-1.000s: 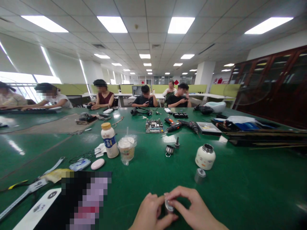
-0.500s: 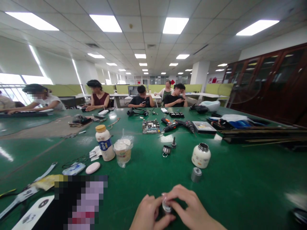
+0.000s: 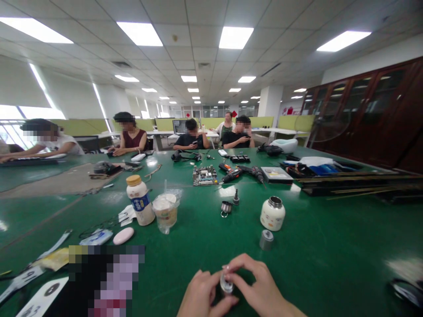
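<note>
Low in the view, my left hand (image 3: 203, 294) curls its thumb and index finger around the side of a small silver cylindrical part (image 3: 227, 288). From the other side, my right hand (image 3: 256, 284) pinches at the top rim of the same part, fingertips together. Its inside is partly hidden by my fingers. Just beyond my right hand stands a grey metal cylinder (image 3: 266, 240). Behind that is a cream open-mouthed bottle (image 3: 272, 214) with small printed faces. Further off lie a metal cup-shaped piece with a ring (image 3: 226, 208) and a dark pointed stopper-like piece (image 3: 235, 197).
On the green table (image 3: 313, 251), a milk-tea bottle (image 3: 140, 204) and a bagged drink cup (image 3: 166, 213) stand left. Behind are a circuit board (image 3: 204, 175), power drills (image 3: 231, 175) and a boxy drive (image 3: 276, 175). Long rods (image 3: 350, 190) lie right. Several people sit across the table.
The view has turned slightly to the right, so the table items sit further left. Both hands stay on the silver part, with little finger movement.
</note>
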`<state>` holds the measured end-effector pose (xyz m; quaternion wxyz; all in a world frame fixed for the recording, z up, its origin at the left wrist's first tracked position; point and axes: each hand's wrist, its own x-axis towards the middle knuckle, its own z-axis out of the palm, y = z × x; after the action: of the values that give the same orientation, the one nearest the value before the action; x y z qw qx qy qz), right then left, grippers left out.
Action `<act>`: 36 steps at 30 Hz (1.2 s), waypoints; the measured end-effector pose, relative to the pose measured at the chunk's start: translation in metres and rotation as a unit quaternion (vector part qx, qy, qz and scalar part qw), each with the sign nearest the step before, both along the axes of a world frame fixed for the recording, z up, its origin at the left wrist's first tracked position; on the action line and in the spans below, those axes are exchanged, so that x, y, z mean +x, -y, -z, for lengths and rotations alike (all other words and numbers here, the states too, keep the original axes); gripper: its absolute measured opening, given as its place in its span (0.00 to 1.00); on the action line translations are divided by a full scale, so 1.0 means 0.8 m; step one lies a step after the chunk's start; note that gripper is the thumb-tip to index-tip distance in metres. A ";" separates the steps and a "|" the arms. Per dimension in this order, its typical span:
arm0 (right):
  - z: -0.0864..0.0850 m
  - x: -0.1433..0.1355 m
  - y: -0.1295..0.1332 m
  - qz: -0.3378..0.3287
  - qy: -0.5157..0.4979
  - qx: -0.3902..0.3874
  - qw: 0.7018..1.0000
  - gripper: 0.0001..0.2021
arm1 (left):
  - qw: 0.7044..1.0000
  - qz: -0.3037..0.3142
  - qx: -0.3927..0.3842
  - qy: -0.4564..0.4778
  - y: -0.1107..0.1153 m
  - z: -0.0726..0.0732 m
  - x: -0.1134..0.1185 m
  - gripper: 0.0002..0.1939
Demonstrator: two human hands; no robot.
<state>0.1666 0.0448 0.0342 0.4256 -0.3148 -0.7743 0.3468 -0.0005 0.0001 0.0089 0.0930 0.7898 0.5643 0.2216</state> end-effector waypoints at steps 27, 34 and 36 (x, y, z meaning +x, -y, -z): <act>-0.047 0.023 -0.008 -0.071 0.120 -0.016 0.990 0.12 | 0.997 -0.020 -0.064 0.041 0.005 -0.012 0.003 0.20; -0.048 0.019 -0.009 -0.029 0.108 -0.017 0.994 0.14 | 0.995 -0.017 -0.082 0.045 0.004 -0.015 0.003 0.17; -0.044 0.015 -0.004 -0.043 0.125 -0.007 0.991 0.15 | 0.995 -0.017 -0.085 0.041 0.004 -0.014 0.003 0.17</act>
<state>0.1785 0.0479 0.0693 0.3081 -0.3252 -0.8316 0.3284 0.0017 -0.0030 0.0204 0.1788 0.7599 0.5898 0.2066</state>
